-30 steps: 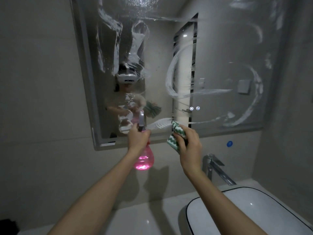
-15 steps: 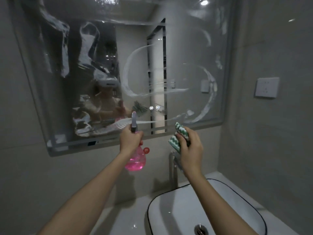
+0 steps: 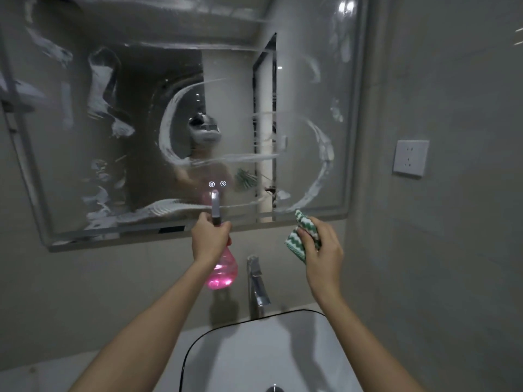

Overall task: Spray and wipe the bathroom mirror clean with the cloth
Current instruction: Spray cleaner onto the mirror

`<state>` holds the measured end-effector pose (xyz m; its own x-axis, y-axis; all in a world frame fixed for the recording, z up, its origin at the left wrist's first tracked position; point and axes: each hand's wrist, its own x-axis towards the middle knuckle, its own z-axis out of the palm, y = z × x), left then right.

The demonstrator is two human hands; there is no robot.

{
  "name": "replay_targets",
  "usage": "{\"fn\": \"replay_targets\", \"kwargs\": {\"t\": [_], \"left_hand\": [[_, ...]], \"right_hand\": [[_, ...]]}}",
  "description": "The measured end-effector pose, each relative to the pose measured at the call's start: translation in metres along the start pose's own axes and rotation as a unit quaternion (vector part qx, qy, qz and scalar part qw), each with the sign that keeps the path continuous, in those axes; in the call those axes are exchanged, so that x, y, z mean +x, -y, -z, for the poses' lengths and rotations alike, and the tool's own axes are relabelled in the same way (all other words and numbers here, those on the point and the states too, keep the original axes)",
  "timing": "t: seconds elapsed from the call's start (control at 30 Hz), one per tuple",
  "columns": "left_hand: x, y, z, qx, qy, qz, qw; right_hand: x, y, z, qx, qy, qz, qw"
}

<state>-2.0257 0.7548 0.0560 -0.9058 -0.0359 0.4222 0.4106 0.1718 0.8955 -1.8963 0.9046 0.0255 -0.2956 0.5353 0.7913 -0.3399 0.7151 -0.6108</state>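
Most of the mirror point(image 3: 135, 154) looks unwiped, white streaks all over. Left hand point(image 3: 208, 240) grips bottle point(image 3: 222, 274), right hand point(image 3: 322, 250) clutches cloth point(image 3: 301, 236); wiping remains.

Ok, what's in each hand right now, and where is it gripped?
The left hand grips the pink spray bottle at its neck, below the nozzle. The right hand holds the bunched green-and-white cloth around its middle.
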Motion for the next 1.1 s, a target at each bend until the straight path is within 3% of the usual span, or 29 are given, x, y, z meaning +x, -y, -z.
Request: {"fn": "replay_targets", "kwargs": {"t": [0.43, 0.8, 1.1], "left_hand": [[0.021, -0.038, -0.002, -0.011, -0.020, -0.058, 0.998], [0.081, -0.121, 0.023, -0.001, -0.021, -0.151, 0.988], [0.102, -0.154, 0.020, -0.013, -0.063, -0.208, 0.976]], "right_hand": [[0.009, -0.005, -0.006, 0.017, 0.033, -0.016, 0.999], [0.094, 0.043, -0.013, -0.014, -0.012, 0.109, 0.994], [0.101, 0.046, -0.035, -0.001, -0.015, 0.124, 0.992]]}}
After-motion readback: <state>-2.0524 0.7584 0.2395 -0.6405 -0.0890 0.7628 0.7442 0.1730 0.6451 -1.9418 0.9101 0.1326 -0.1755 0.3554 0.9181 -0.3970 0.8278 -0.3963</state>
